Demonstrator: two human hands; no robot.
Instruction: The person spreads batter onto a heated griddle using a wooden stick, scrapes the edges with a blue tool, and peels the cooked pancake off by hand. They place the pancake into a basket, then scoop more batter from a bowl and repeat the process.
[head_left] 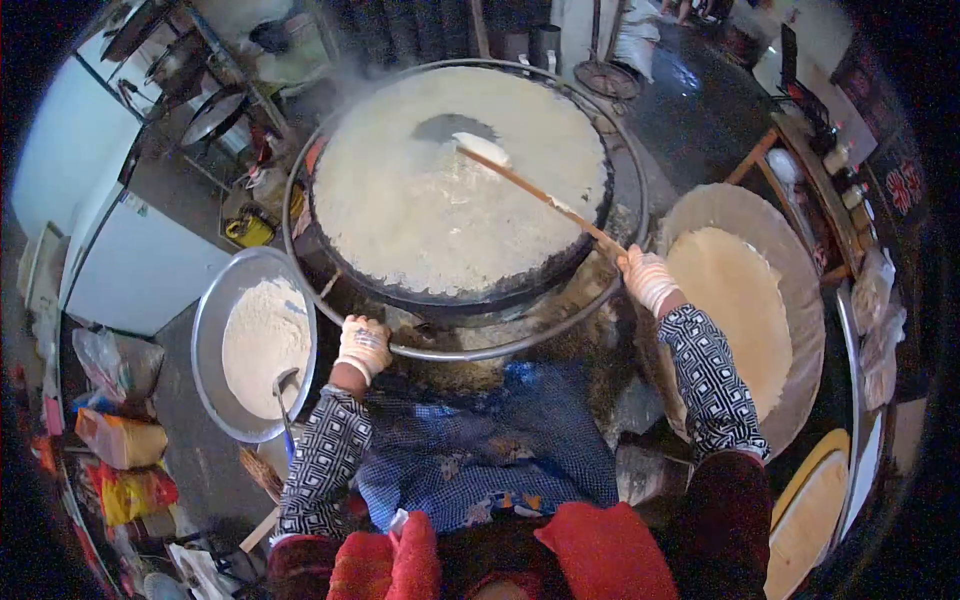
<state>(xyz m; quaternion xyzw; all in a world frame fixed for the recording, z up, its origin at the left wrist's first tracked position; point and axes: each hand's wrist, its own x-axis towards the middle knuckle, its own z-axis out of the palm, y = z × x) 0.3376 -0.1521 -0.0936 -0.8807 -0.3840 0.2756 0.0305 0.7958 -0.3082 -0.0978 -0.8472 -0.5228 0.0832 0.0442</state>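
My right hand [648, 278], in a pale glove, is closed round the wooden handle of a spreader [530, 190]. The spreader's far end rests in pale batter [400, 190] on a big round griddle [445, 300], beside a thick white mound of batter [484, 150]. A dark bare patch of griddle shows just behind that mound. My left hand [364, 347], also gloved, is wrapped over the metal ring rail [480, 353] that circles the griddle at its near left side. Thin steam hangs over the far left edge.
To the left stands a metal basin [212, 370] of pale flour-like mix with a ladle [286, 390] in it. At the right, a large round flatbread [730, 300] lies on a covered round surface [805, 320]. Shelves with bottles [853, 195] line the right side.
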